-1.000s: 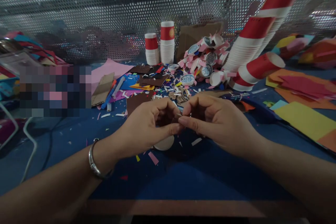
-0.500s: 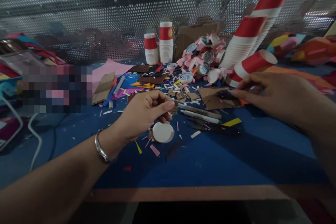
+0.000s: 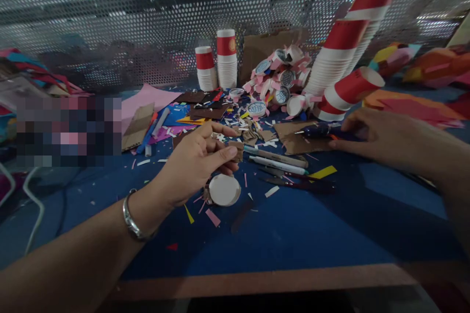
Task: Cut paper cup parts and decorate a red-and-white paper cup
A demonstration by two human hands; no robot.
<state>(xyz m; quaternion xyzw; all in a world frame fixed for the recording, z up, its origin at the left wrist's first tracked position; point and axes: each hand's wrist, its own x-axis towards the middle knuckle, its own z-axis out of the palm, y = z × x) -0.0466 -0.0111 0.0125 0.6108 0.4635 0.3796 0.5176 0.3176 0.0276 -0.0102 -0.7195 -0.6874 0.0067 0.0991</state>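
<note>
My left hand [image 3: 200, 159] hovers over the blue table [image 3: 293, 234], thumb and fingers pinched on a small brown cardboard piece [image 3: 238, 149], index finger stretched forward. A white paper disc [image 3: 224, 190] lies just below it. My right hand [image 3: 382, 137] reaches right, its fingers laid on a dark tool with an orange part [image 3: 319, 131] that rests on a brown cardboard sheet [image 3: 297, 143]. Whether the fingers close round the tool is unclear. Pens [image 3: 275, 159] and dark scissors [image 3: 297, 183] lie between the hands.
Stacks of red and white paper cups [image 3: 225, 58] stand at the back, a tall leaning stack [image 3: 348, 44] at right. A heap of cut cup bottoms [image 3: 279, 78], coloured paper sheets [image 3: 411, 107] and scraps cover the table. Perforated metal screen [image 3: 147, 10] behind. Cables [image 3: 33, 205] at left.
My hands have parted from working together at the centre. The right hand has gone right to the dark tool; the left stays with the cardboard piece, its index finger now stretched out.
</note>
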